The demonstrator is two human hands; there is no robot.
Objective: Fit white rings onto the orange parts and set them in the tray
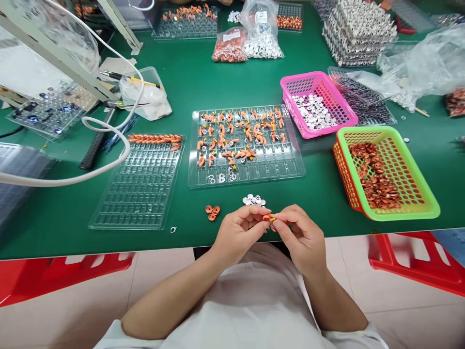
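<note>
At the table's front edge, my left hand (241, 231) and my right hand (301, 236) meet, both pinching a small orange part (268, 218) with a bit of yellow on it. Fingertips cover much of it. Just beyond them lies a small heap of white discs (253, 199). Left of the hands sit several orange round pieces (212, 212). A clear tray (286, 169) farther back holds rows of orange curved parts, some with yellow bits, and a few white rings. Another clear tray (134, 194) on the left has a row of orange parts along its far end.
To the right stand a pink basket (310, 133) of white discs and a green basket (432, 203) of orange-brown pieces. A white cable (109, 170) loops over the left side near a hammer (95, 145). Bags (229, 46) and stacked trays (358, 36) are at the back.
</note>
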